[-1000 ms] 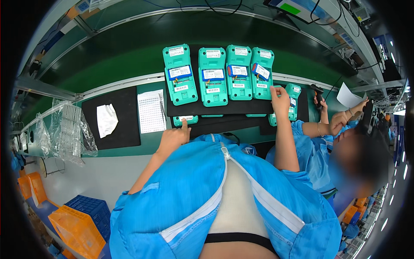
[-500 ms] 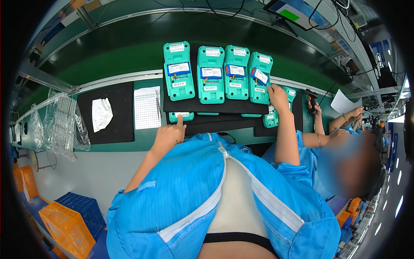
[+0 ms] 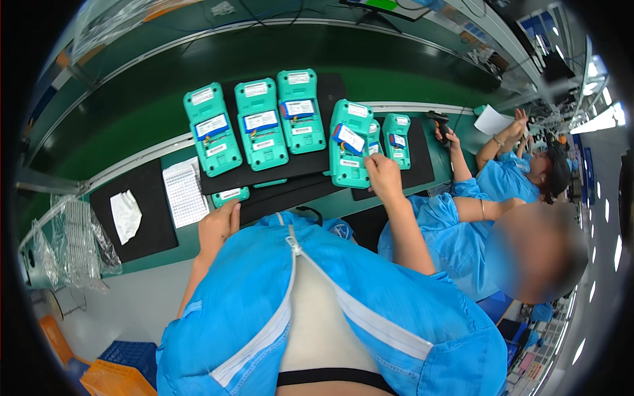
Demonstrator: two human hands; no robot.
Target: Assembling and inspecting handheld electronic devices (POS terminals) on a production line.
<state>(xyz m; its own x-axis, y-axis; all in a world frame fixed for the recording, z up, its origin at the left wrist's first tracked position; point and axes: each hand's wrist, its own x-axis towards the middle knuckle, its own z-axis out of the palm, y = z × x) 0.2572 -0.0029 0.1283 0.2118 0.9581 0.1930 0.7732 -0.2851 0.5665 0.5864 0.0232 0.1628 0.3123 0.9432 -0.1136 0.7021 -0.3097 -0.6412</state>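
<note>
Green bench (image 3: 152,261) runs across the view. Co-worker (image 3: 456,244), in blue, is to the R, near the bench; 2nd person (image 3: 518,175) beyond, also in blue. Upper mat (image 3: 332,99), blk, lies mid-bench; lower mat (image 3: 290,197), also blk, shows along its near edge. L mat (image 3: 152,198) & R mat (image 3: 421,165), both blk, lie to either side. Bottom L, well below the bench: blue crate (image 3: 129,356) just beside orange crate (image 3: 115,379). Clear bag (image 3: 76,237) at bench's L end. Printed sheet (image 3: 185,191) betw. L mat & upper mat.

Three teal units (image 3: 264,135) stand in a row on upper mat, backs up. Held unit (image 3: 350,153), same kind, is R of them, by upper mat's R end, partly covering another unit behind; can't tell if it's fully lifted. One more unit (image 3: 398,150) on R mat. Low unit (image 3: 230,194) pokes out at upper mat's near L corner, rest hidden. White wad (image 3: 125,216) on L mat; cloth or paper, can't tell.

R hand (image 3: 383,177) grips held unit by its lower R edge. L hand (image 3: 218,228): fingers bent, tips just beside low unit; can't tell if touching or gripping. Co-worker's hand (image 3: 450,137) holds a blk scanner (image 3: 437,123).

Batteries (image 3: 261,121), blue w/ white labels, sit across the row; held unit's battery (image 3: 349,137) is askew.
</note>
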